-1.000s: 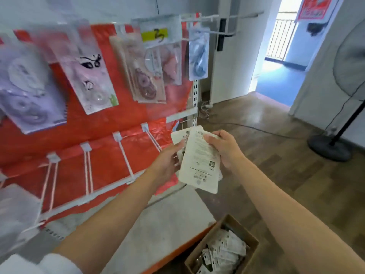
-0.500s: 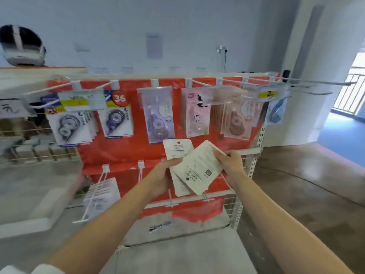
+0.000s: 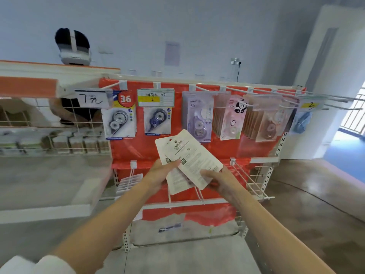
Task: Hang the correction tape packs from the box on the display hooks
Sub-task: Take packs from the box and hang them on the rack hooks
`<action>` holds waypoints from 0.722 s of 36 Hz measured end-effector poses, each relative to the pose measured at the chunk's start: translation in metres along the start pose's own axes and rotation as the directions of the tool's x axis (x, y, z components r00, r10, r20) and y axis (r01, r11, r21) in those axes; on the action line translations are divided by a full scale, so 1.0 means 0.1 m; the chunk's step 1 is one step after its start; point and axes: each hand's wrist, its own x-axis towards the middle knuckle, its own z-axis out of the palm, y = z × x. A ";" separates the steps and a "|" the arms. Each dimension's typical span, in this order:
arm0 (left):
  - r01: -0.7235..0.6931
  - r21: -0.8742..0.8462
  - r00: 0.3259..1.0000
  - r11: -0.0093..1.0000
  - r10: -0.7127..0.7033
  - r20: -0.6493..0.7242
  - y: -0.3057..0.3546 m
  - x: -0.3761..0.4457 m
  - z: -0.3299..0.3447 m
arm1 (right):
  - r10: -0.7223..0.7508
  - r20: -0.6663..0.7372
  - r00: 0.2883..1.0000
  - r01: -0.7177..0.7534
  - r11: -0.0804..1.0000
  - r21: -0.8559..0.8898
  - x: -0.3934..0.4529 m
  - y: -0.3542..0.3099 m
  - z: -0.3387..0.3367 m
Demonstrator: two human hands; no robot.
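Both hands hold a fanned bunch of white correction tape packs (image 3: 185, 161), printed backs up, in front of the red display panel (image 3: 256, 147). Left hand (image 3: 160, 175) pinches the lower-left edge, right hand (image 3: 219, 180) grips the lower-right corner. Above the panel's middle: hooks (image 3: 207, 89) already loaded with hung packs (image 3: 197, 117) and a price tag (image 3: 156, 97). Bare lower hooks (image 3: 248, 178) sit right of the hands. Wire basket (image 3: 49, 125) left of panel.

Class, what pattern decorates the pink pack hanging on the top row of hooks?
Black-and-white pandas on the pink pack, clearest in the head view.
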 end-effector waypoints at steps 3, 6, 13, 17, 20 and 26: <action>-0.061 0.103 0.998 0.993 0.060 0.007 0.02 0.00 -0.14 | -0.018 -0.037 0.999 0.016 0.998 -0.055 -0.02 -0.02 0.09; -0.114 0.209 0.993 0.971 0.105 0.055 0.05 0.01 -0.22 | -0.055 -0.112 0.992 0.036 0.985 -0.168 -0.02 -0.05 0.13; -0.173 0.254 0.984 0.952 0.156 0.088 0.04 0.04 -0.25 | -0.073 -0.025 0.997 0.057 0.916 -0.397 -0.05 -0.14 0.21; -0.100 0.156 0.994 0.983 0.093 0.048 -0.01 0.04 -0.29 | -0.056 -0.077 0.995 0.025 0.933 -0.360 0.00 -0.12 0.19; -0.066 0.097 0.998 0.993 0.067 -0.003 -0.05 0.04 -0.32 | -0.058 -0.110 0.992 0.023 0.955 -0.296 0.03 -0.09 0.18; -0.101 0.162 0.988 0.982 0.118 -0.095 -0.03 0.07 -0.48 | -0.103 -0.054 0.993 0.088 0.969 -0.233 0.10 -0.05 0.27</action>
